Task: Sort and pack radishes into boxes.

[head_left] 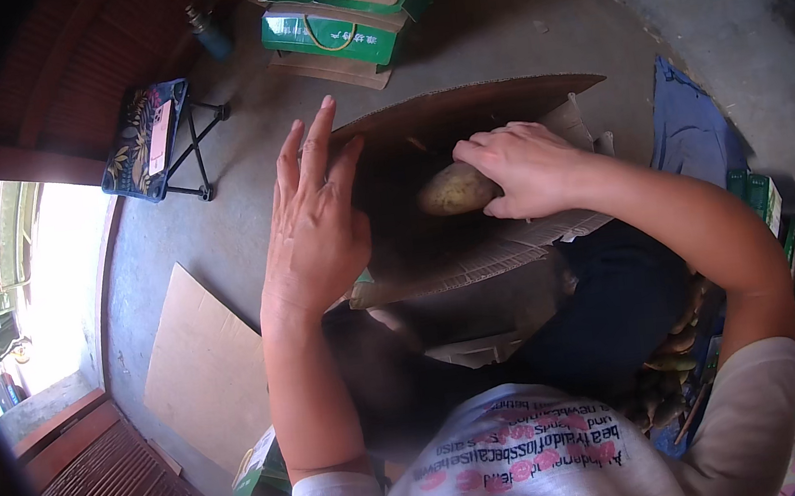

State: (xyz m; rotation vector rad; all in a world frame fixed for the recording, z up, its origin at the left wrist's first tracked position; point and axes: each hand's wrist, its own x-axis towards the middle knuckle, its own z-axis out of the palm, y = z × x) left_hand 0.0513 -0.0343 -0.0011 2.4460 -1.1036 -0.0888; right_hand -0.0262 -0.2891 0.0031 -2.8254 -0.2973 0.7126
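I count one yellowish mango [455,190], one open cardboard box [474,240], two green cartons [336,32] stacked on the floor at twelve o'clock, one folding stool [149,138] at ten, and one flat cardboard sheet [199,366] at eight. My right hand [525,169] has its grip clamped on the mango, which sits under my fingers inside the box. My left hand [313,228] rests on the box's edge, its grip apart, fingers spread.
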